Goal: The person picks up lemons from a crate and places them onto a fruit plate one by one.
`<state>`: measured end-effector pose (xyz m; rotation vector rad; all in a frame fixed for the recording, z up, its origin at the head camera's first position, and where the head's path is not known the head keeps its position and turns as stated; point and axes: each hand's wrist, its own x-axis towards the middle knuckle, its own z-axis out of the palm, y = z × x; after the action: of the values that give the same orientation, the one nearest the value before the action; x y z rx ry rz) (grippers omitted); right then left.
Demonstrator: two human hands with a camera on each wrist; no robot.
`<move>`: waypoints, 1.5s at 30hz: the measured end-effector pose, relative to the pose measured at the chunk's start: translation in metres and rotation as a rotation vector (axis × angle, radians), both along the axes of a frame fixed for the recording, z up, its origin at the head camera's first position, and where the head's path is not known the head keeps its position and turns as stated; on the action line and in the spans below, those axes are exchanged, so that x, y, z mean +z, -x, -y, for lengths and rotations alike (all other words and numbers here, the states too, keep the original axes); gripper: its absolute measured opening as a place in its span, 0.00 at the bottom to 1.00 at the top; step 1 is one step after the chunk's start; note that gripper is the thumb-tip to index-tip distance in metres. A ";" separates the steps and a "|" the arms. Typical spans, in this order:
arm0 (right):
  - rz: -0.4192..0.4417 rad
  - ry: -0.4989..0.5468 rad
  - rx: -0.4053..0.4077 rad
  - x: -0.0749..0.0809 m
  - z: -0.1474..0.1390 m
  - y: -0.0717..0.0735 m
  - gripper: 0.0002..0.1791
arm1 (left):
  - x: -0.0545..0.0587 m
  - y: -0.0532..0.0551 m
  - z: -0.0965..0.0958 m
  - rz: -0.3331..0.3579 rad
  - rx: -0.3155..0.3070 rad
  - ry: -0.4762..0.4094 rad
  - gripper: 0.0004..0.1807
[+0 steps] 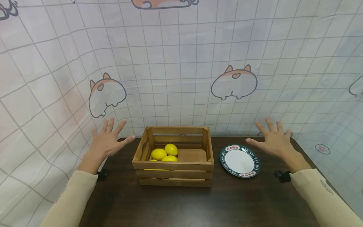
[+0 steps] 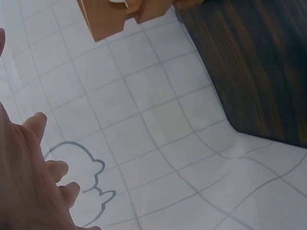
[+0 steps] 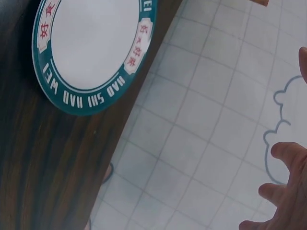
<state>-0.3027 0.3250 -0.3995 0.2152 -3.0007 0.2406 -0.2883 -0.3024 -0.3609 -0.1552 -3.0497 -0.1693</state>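
A wooden slatted crate (image 1: 173, 165) stands on the dark table, with several yellow lemons (image 1: 171, 149) gathered in its left half. To its right lies a round white plate (image 1: 239, 161) with a green lettered rim, which also fills the upper left of the right wrist view (image 3: 93, 52). My left hand (image 1: 106, 141) is raised left of the crate, fingers spread, holding nothing. On the other side my right hand (image 1: 274, 140) hovers beyond the plate's right edge, its fingers also spread and nothing in them. Both hands are apart from the crate and plate.
The dark wooden table (image 1: 170, 205) ends at its far edge against a white grid-patterned cloth (image 1: 181, 63) with cartoon corgi drawings. The cloth also runs along both sides. Black straps (image 1: 102, 175) sit at the wrists, below light sleeves.
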 end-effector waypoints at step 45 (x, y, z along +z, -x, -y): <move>0.021 0.301 0.461 0.062 0.128 -0.011 0.39 | -0.082 -0.016 -0.030 -0.029 -0.123 -0.927 0.32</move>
<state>-0.2921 0.1971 -0.3373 0.8708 -2.8389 0.7316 -0.2723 -0.2727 -0.4425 -0.2606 -2.5895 -1.4934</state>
